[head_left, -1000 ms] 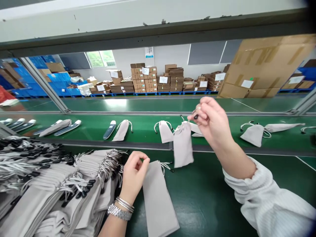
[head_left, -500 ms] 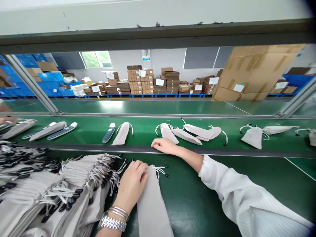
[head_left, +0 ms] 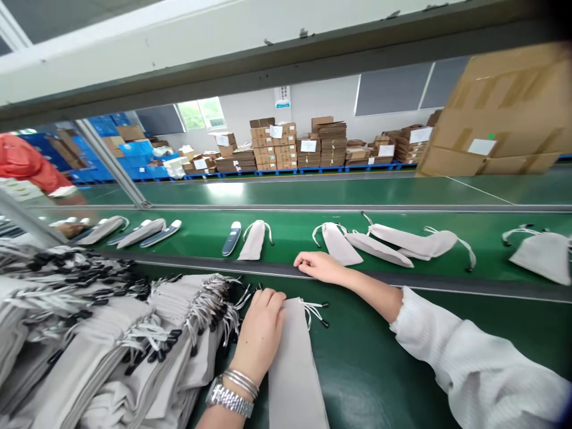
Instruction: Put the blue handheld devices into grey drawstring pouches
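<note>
My left hand lies on the top end of a long grey flannel drawstring pouch, with its fingers over the pouch's edge and the thumb hidden. The pouch's white cords with black tips trail beyond it on the green bench. Left of that hand rises a heap of similar pouches. My right hand rests empty on the dark rail of the conveyor belt, just below a filled grey pouch. Several more pouches and blue-grey oblong devices lie along the belt.
A person in a red top stands at the far left, with a hand near the belt. A grey metal crossbar spans overhead, and a large cardboard carton sits at upper right. Stacked cartons on blue pallets line the back wall.
My right hand no longer holds a pouch up by its cords; it has dropped to the rail, empty. That pouch lies on the belt. My left hand has come down onto the long pouch.
</note>
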{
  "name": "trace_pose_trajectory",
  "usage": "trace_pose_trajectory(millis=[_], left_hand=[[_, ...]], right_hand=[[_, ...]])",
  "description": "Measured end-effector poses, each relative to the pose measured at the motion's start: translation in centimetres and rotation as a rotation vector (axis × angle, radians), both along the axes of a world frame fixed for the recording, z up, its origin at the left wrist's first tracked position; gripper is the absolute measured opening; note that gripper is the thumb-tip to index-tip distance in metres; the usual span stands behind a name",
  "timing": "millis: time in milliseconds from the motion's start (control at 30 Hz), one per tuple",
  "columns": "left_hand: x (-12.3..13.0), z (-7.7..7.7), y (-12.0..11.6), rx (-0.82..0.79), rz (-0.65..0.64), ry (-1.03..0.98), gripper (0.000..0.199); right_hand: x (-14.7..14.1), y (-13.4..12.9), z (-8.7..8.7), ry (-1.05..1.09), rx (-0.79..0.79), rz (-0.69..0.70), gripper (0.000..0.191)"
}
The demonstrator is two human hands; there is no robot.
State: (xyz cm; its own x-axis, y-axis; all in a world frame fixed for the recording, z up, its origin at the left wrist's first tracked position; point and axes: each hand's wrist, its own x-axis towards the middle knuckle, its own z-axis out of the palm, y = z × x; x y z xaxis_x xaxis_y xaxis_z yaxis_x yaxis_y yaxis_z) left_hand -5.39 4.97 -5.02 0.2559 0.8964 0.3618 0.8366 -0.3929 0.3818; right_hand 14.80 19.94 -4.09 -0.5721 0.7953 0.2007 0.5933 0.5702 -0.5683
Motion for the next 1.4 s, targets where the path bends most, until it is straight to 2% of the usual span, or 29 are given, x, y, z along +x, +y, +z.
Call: trace_pose_trajectory(millis=[367,533,667,767,867,933,1033,1133,1200,1267,1333,1400], left_hand=[[0.3,-0.4,-0.4,0.045,0.104,0.029,0.015],[0.4,0.7,-1.1,0.105,0.115,0.137,0.011],[0.2,2.1,-1.8,0.139,0.074,0.005,0.010],[0.3,2.7,-2.0,0.149,0.041,-0.117,0.010],[0.3,2.8,-2.0,0.130,-0.026,-0.223,0.010],[0.3,2.7,-1.8,0.106,-0.060,-0.280,0.010],[0.1,2.5,-1.6,0.074,-0.081,-0.331,0.010],[0.0,2.5,-1.4,0.057,-0.067,-0.364,0.010],[0.0,2.5,-1.3,0.044,-0.061,-0.395,0.010],[0.0,2.6,-1.3,0.033,-0.076,-0.453,0.011],[-0.1,2.6,-1.2,0.018,-0.098,-0.541,0.013],[-0.1,2.7,-1.1,-0.001,-0.106,-0.638,0.013]], right_hand=[[0.3,0.2,-0.9,-0.056,-0.024,0.016,0.023],[1.0,0.5,-1.9,-0.089,-0.051,-0.014,0.030],[0.3,0.7,-1.3,0.032,-0.067,0.032,0.034],[-2.9,1.7,0.9,0.119,-0.014,0.035,0.032],[-8.3,3.8,3.5,-0.043,0.028,-0.070,0.032],[-12.0,5.4,4.5,-0.102,0.029,-0.146,0.036],[-16.2,7.5,4.5,-0.152,-0.010,-0.271,0.054],[-18.0,8.6,3.7,-0.145,-0.070,-0.342,0.070],[-17.9,8.6,3.3,-0.102,-0.101,-0.327,0.068],[-16.9,8.0,3.4,-0.021,-0.116,-0.270,0.053],[-14.9,6.5,3.7,0.074,-0.115,-0.224,0.038],[-12.0,4.2,4.2,0.211,-0.116,-0.195,0.039]])
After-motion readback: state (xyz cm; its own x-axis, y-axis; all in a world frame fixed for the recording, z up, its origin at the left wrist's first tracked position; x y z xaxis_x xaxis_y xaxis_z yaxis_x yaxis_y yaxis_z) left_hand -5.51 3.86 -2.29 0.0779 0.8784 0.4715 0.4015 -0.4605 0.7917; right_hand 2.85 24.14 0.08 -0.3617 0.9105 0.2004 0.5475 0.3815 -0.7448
